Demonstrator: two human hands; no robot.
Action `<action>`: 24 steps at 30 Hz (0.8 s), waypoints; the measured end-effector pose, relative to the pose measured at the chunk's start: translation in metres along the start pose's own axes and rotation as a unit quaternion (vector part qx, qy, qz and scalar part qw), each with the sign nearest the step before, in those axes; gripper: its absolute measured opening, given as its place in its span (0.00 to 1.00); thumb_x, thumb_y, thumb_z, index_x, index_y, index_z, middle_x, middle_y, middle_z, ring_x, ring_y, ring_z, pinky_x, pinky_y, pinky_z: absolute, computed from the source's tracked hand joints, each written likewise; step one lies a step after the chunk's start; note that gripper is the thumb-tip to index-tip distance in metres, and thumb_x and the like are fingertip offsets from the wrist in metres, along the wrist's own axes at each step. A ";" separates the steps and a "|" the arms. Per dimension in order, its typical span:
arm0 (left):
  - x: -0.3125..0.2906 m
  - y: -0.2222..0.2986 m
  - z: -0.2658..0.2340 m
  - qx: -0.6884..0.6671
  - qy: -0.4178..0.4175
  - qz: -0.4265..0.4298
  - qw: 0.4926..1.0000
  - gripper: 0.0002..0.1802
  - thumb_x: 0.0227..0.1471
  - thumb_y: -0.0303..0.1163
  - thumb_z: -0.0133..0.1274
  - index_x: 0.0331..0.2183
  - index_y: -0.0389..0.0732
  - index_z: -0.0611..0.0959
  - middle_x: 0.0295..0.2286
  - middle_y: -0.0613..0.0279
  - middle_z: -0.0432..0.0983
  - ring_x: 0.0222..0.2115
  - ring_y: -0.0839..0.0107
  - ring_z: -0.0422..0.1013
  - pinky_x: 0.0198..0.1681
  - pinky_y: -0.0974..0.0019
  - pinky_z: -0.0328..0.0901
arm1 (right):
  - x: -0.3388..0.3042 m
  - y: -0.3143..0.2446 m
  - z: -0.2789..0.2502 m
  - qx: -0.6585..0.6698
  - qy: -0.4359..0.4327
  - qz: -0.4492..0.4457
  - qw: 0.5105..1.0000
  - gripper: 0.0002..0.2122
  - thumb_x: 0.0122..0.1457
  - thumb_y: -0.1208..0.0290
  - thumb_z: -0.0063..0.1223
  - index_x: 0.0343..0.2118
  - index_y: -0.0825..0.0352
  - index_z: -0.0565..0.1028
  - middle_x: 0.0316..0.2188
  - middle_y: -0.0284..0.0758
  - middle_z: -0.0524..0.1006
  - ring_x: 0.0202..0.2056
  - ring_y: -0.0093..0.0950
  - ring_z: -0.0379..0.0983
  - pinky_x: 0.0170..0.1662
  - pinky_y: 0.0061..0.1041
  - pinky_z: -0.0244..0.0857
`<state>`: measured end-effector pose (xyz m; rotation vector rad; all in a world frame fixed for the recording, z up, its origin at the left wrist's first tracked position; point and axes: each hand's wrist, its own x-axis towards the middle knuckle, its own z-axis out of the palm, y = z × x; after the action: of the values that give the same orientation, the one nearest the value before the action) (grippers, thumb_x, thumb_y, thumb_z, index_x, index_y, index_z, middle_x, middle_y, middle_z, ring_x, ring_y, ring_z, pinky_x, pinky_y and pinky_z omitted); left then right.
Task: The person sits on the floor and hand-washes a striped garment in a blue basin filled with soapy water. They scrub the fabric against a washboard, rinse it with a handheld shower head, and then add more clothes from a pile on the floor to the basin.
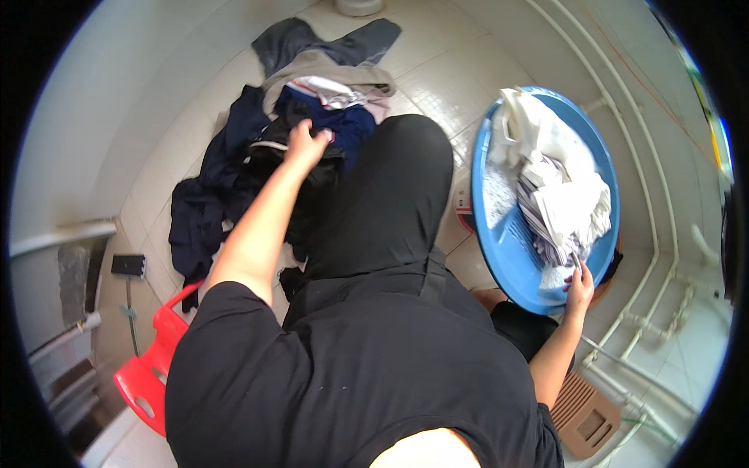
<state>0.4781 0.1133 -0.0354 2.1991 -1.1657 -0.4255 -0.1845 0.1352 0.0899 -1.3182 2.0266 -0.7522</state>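
Note:
My left hand point(306, 145) reaches forward into a heap of dark clothes point(234, 179) on the tiled floor and closes on a black garment point(269, 153) at the top of it. My right hand point(580, 287) is at the near rim of a blue wash basin point(499, 249) and pinches the edge of a striped wet cloth point(546, 234). White laundry point(546, 156) and foam fill the basin. My knee in black trousers point(390, 195) lies between the heap and the basin.
A red plastic stool point(152, 363) is under me at lower left. A brown scrubbing board point(585, 417) lies on the floor at lower right. White pipes point(663, 257) run along the right wall. A dark phone point(129, 265) rests at left.

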 end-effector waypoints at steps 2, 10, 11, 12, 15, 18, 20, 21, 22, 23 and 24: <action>-0.043 -0.038 0.026 0.017 -0.078 -0.184 0.980 0.48 0.33 0.51 0.61 0.52 0.35 0.62 0.51 0.40 0.57 0.52 0.48 0.57 0.54 0.57 0.55 | 0.001 0.008 -0.007 -0.003 -0.005 0.018 1.000 0.16 0.58 0.71 0.42 0.49 0.70 0.67 0.18 0.31 0.70 0.16 0.17 0.62 0.17 0.15 0.57; -0.048 -0.040 0.061 -0.053 -0.066 -0.549 0.832 0.73 0.19 0.63 0.65 0.59 0.54 0.39 0.60 0.50 0.28 0.58 0.45 0.43 0.57 0.47 0.49 | 0.005 -0.030 -0.010 -0.052 -0.035 0.064 0.996 0.15 0.59 0.67 0.42 0.47 0.67 0.68 0.17 0.28 0.69 0.13 0.16 0.61 0.14 0.14 0.52; -0.038 -0.046 0.071 -0.072 -0.061 -0.579 0.810 0.75 0.16 0.64 0.65 0.59 0.57 0.37 0.60 0.51 0.26 0.58 0.45 0.41 0.56 0.44 0.49 | 0.009 -0.030 -0.011 -0.056 -0.039 0.064 0.996 0.15 0.59 0.66 0.42 0.47 0.65 0.69 0.17 0.28 0.69 0.12 0.15 0.61 0.13 0.13 0.49; -0.028 -0.038 0.067 -0.103 -0.047 -0.597 0.794 0.73 0.18 0.61 0.66 0.60 0.55 0.40 0.59 0.50 0.26 0.59 0.46 0.38 0.57 0.44 0.46 | 0.007 -0.034 -0.007 -0.061 -0.042 0.068 0.995 0.15 0.59 0.65 0.42 0.47 0.64 0.69 0.16 0.27 0.69 0.12 0.15 0.61 0.12 0.13 0.47; -0.012 -0.044 0.069 -0.133 -0.006 -0.627 0.768 0.69 0.17 0.60 0.67 0.59 0.53 0.49 0.60 0.50 0.29 0.58 0.44 0.40 0.56 0.44 0.49 | 0.004 -0.048 0.000 -0.083 -0.042 0.091 0.991 0.15 0.58 0.66 0.42 0.47 0.64 0.69 0.16 0.27 0.69 0.12 0.15 0.60 0.12 0.13 0.48; -0.006 -0.087 0.067 -0.168 -0.042 -0.587 0.791 0.33 0.41 0.33 0.55 0.51 0.41 0.66 0.57 0.44 0.45 0.52 0.50 0.59 0.49 0.58 0.62 | 0.002 -0.056 0.003 -0.090 -0.040 0.096 0.990 0.15 0.58 0.67 0.42 0.48 0.65 0.68 0.16 0.28 0.69 0.12 0.15 0.61 0.13 0.13 0.49; -0.005 -0.157 0.101 -0.338 0.099 -0.551 0.756 0.25 0.43 0.24 0.44 0.48 0.33 0.69 0.49 0.43 0.63 0.46 0.55 0.66 0.45 0.60 0.64 | 0.003 -0.064 0.006 -0.088 -0.039 0.102 0.990 0.15 0.58 0.68 0.42 0.48 0.67 0.68 0.16 0.30 0.70 0.12 0.16 0.61 0.14 0.14 0.52; 0.003 -0.187 0.094 -0.394 0.147 -0.545 0.726 0.24 0.43 0.23 0.44 0.46 0.31 0.70 0.45 0.45 0.67 0.43 0.58 0.68 0.44 0.61 0.65 | 0.002 -0.064 0.005 -0.090 -0.036 0.106 0.990 0.15 0.58 0.68 0.42 0.48 0.67 0.68 0.16 0.29 0.70 0.12 0.16 0.61 0.14 0.14 0.52; 0.011 -0.205 0.086 -0.446 0.193 -0.533 0.693 0.23 0.43 0.23 0.43 0.45 0.29 0.71 0.41 0.46 0.71 0.40 0.60 0.70 0.42 0.62 0.66 | 0.001 -0.062 0.005 -0.090 -0.033 0.112 0.989 0.15 0.58 0.68 0.42 0.48 0.67 0.68 0.16 0.29 0.69 0.12 0.16 0.61 0.14 0.14 0.52; 0.020 -0.151 0.030 -0.508 0.260 -0.469 0.674 0.21 0.44 0.23 0.44 0.43 0.30 0.73 0.40 0.51 0.71 0.38 0.61 0.70 0.41 0.62 0.67 | -0.003 -0.056 0.006 -0.089 -0.025 0.121 0.988 0.15 0.58 0.68 0.42 0.48 0.67 0.68 0.16 0.29 0.69 0.12 0.16 0.60 0.14 0.14 0.52; 0.034 -0.179 0.008 -0.550 0.313 -0.365 0.683 0.19 0.46 0.24 0.44 0.42 0.28 0.73 0.39 0.53 0.71 0.37 0.61 0.70 0.41 0.61 0.68 | -0.001 -0.052 0.005 -0.097 -0.022 0.123 0.987 0.15 0.58 0.68 0.42 0.48 0.67 0.67 0.16 0.29 0.69 0.12 0.16 0.61 0.14 0.14 0.52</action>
<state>0.6061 0.1585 -0.1566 1.3383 0.4074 -0.4436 -0.1498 0.1172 0.1245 -1.1450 2.2197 -0.4195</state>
